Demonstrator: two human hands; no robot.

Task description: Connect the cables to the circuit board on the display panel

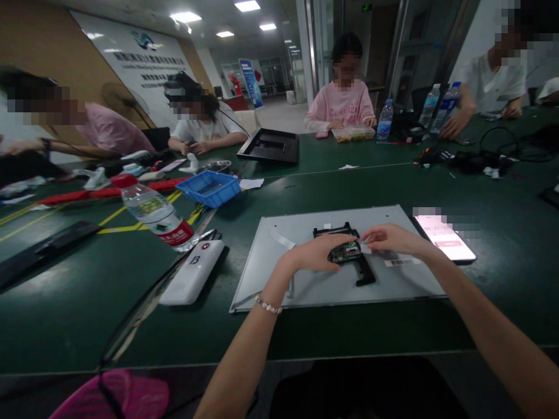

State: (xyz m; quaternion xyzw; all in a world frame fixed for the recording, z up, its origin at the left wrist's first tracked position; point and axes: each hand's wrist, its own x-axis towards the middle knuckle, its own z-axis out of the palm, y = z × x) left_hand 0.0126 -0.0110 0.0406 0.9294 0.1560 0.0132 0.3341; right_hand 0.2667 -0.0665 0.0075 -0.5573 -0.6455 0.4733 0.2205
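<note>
Four bottles [175,233] [385,123] [429,107] [446,109], one blue basket [213,189], one lit phone [452,244] and one white device [192,273] are resting on one green table [279,334]. One pale panel [271,238] is lying there, bearing one black bracket [365,274]; one circuit board [345,252] is showing above. Four other people [111,128] [218,123] [345,102] [491,78] are appearing.

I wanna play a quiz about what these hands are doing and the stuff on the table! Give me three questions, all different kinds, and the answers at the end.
1. Pick one. What is the left hand holding?
A) a blue tray
B) a green circuit board
C) a phone

2. True or false? There is a beaded bracelet on the left wrist.

3. Fill in the missing word. The bottle near the white device has a ____ cap.

Key: 1. B; 2. true; 3. red
</note>
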